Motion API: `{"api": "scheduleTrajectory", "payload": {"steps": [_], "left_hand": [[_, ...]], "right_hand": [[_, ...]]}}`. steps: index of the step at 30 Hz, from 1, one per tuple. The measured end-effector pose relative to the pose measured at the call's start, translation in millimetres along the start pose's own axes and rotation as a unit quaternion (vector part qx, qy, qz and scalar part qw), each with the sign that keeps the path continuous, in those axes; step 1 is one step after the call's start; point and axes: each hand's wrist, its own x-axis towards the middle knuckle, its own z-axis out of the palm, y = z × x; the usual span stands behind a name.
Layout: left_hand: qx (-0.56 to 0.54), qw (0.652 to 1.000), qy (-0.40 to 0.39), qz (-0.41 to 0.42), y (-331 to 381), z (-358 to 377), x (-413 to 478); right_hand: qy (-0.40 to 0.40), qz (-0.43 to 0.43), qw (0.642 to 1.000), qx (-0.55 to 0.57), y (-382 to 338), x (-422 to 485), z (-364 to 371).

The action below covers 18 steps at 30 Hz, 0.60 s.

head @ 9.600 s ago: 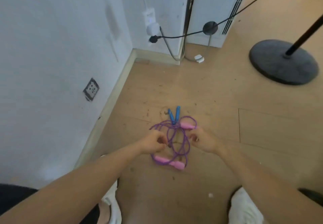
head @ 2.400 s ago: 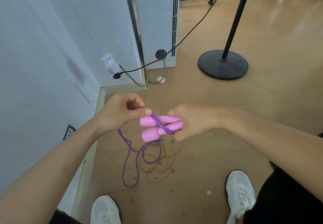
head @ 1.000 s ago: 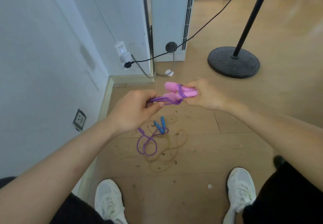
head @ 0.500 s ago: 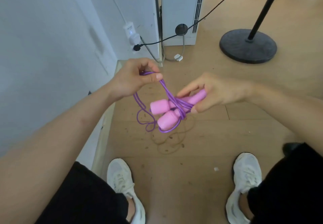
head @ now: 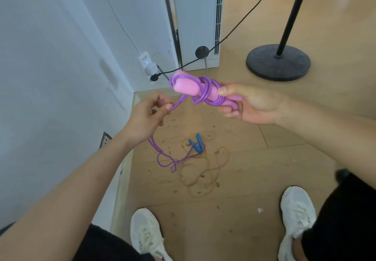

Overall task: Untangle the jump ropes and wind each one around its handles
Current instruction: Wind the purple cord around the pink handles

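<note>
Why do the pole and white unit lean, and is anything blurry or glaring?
Head view: the wide-angle lens tilts the stand pole and white unit; light glares on the far floor; the pink handles, purple rope and left hand look slightly soft.

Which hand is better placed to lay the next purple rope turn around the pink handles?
Probably left: the left hand pinches the free purple rope, while the right hand grips the pink handles.

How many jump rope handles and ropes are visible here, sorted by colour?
Pink handles: 2
Blue handles: 2
Purple rope: 1
Yellowish rope: 1
Total: 6
</note>
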Motion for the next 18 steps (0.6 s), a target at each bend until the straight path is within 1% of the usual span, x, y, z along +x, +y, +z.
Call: {"api": "scheduleTrajectory", "payload": {"steps": [3, 5, 7, 9, 11, 13, 15, 17, 18], "left_hand": [[0.043, 0.999, -0.018, 0.001, -6.1, 10.7, -4.6], [0.128, 0.990, -0.056, 0.014, -8.9, 15.9, -8.7], [0.204, 0.974, -0.100, 0.029, -10.0, 20.7, -13.0], [0.217, 0.966, -0.135, 0.029, -8.6, 24.4, -17.1], [0.225, 0.960, -0.167, 0.025, -6.6, 25.8, -20.4], [0.227, 0.954, -0.194, 0.022, -3.3, 25.5, -22.6], [0.199, 0.959, -0.201, 0.027, 3.3, 23.8, -23.7], [0.160, 0.968, -0.191, 0.038, 12.3, 20.6, -23.9], [0.143, 0.971, -0.185, 0.044, 17.0, 18.4, -23.6]], "right_hand": [[0.093, -0.017, 0.994, 0.063, -0.8, 4.6, -1.9], [0.162, -0.027, 0.984, 0.072, -0.5, 8.1, -4.8], [0.243, -0.033, 0.967, 0.063, 0.4, 11.7, -9.4], [0.320, -0.041, 0.945, 0.049, 1.1, 14.6, -13.4], [0.376, -0.047, 0.925, 0.030, 2.0, 16.9, -17.5], [0.418, -0.045, 0.907, 0.004, 1.9, 18.5, -22.8], [0.437, -0.031, 0.898, -0.034, 3.1, 18.4, -27.0], [0.435, -0.018, 0.893, -0.117, 6.7, 17.7, -29.4], [0.431, -0.016, 0.884, -0.179, 9.7, 17.0, -29.7]]}}
